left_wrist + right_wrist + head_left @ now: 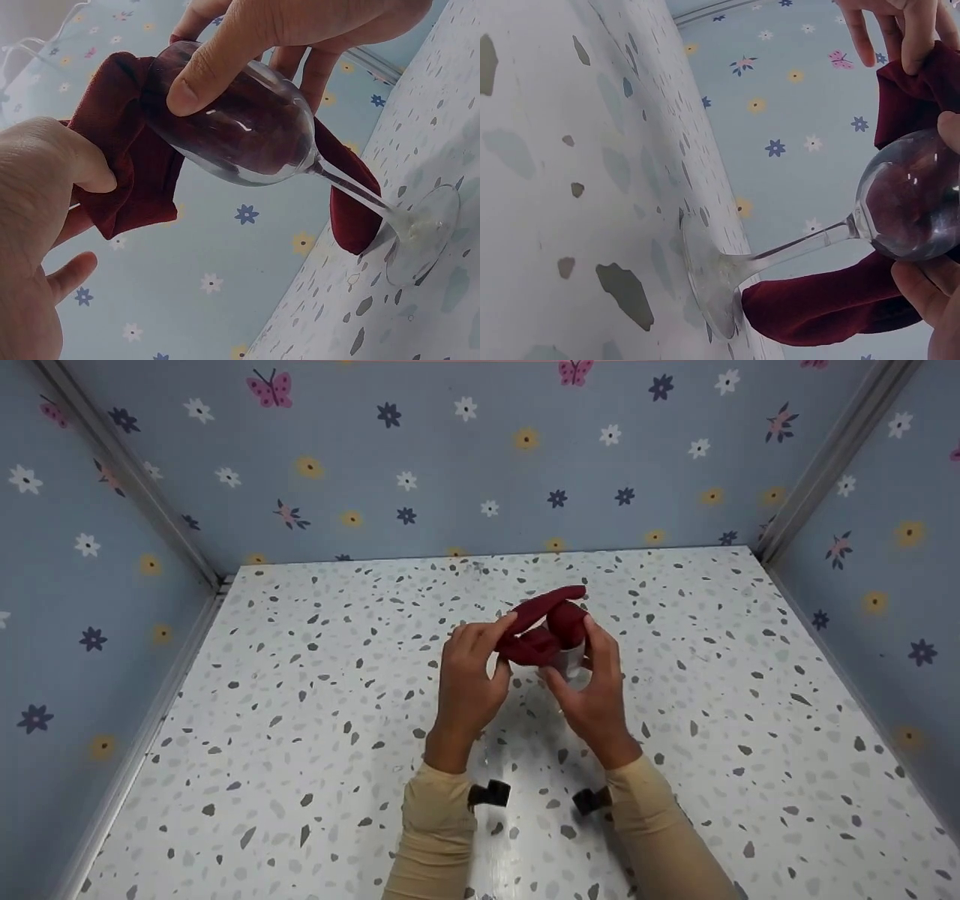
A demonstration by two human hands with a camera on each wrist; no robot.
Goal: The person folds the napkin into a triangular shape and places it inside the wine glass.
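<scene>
A clear stemmed wine glass [571,661] stands upright, its foot [424,244] apparently on the speckled tabletop. Dark red cloth [534,649] is stuffed inside the bowl [900,199] and bunches out over the rim. One loose end of the cloth [817,307] hangs down outside, beyond the stem. My right hand [600,701] grips the bowl, with the thumb on the near side and fingers around the far side. To its left, my left hand [469,682] pinches a folded part of the cloth between thumb and fingers near the rim.
White tabletop [300,750] with grey specks surrounds the glass. Blue flowered panels [435,457] rise at the back and both sides, joined by metal corner posts [832,457]. Small black pieces [491,793] sit at both wrists beside tan sleeves [435,832].
</scene>
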